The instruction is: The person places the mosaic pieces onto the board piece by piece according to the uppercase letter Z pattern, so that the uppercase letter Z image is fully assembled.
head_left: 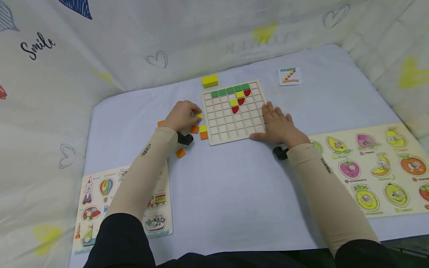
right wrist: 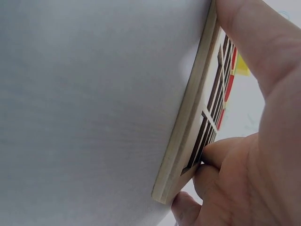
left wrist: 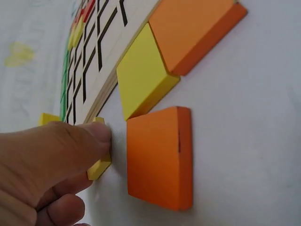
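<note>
My left hand (head_left: 182,116) pinches a small yellow tile (left wrist: 99,170) between thumb and fingers, just off the left edge of a wooden grid board (head_left: 222,128). My right hand (head_left: 279,125) rests along the board's right edge, fingers extended and thumb spread toward the near corner. On the board lie a row of green square tiles (head_left: 229,90), two yellow tiles (head_left: 239,94) and three red quarter-round tiles (head_left: 241,101), stepping down to the left. Beside the board, a yellow tile (left wrist: 145,75) touches an orange tile (left wrist: 195,28); another orange tile (left wrist: 154,160) lies close by.
A yellow block (head_left: 210,81) stands behind the board. The pattern card (head_left: 289,76) lies at the back right. More loose orange tiles (head_left: 181,153) are near my left wrist. A vehicle puzzle board (head_left: 161,219) lies front left, a fruit puzzle board (head_left: 365,149) at right.
</note>
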Motion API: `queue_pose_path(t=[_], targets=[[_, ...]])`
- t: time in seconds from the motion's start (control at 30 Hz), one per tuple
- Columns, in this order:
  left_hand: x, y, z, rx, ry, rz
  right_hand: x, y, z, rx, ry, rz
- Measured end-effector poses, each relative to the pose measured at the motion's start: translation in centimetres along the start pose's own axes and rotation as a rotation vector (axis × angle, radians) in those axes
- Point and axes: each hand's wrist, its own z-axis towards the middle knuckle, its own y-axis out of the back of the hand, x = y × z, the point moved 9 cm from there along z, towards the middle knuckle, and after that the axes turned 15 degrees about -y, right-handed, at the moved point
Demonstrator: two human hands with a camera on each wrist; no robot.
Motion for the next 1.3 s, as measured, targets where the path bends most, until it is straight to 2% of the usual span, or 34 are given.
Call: queue_pose_path(t=[0.17, 0.3, 0.47, 0.63, 0.8, 0.93, 1.07, 1.3], targets=[[0.1, 0.3, 0.0, -0.042, 0.046, 0.007, -0.1, -0.1, 0.1, 0.001, -0.001, 0.004], [-0.5, 0.1, 0.7, -0.075, 0.044, -0.012, -0.2, -0.2, 0.2, -0.001, -0.003, 0.005], [-2.9, -0.8, 2.8, -0.062, -0.013, -0.023, -0.3, -0.1, 0.2, -0.003, -0.012, 0.013], [-5.5, -2.1, 4.9, -0.031, -0.102, -0.046, -0.3, -0.2, 0.2, 0.0, -0.014, 0.012], [-6.9, -2.8, 6.4, -0.028, -0.173, -0.047, -0.3, -0.2, 0.3, -0.011, -0.018, 0.015], [-7.2, -2.7, 6.6, -0.028, -0.179, -0.023, 0.0, -0.1, 0.3, -0.016, -0.012, 0.015], [-7.0, -2.6, 6.4, -0.022, -0.157, -0.017, 0.0, -0.1, 0.3, -0.018, -0.011, 0.013], [-6.8, -2.6, 5.9, -0.006, -0.148, -0.008, -0.5, -0.3, 0.3, -0.007, -0.026, 0.006]])
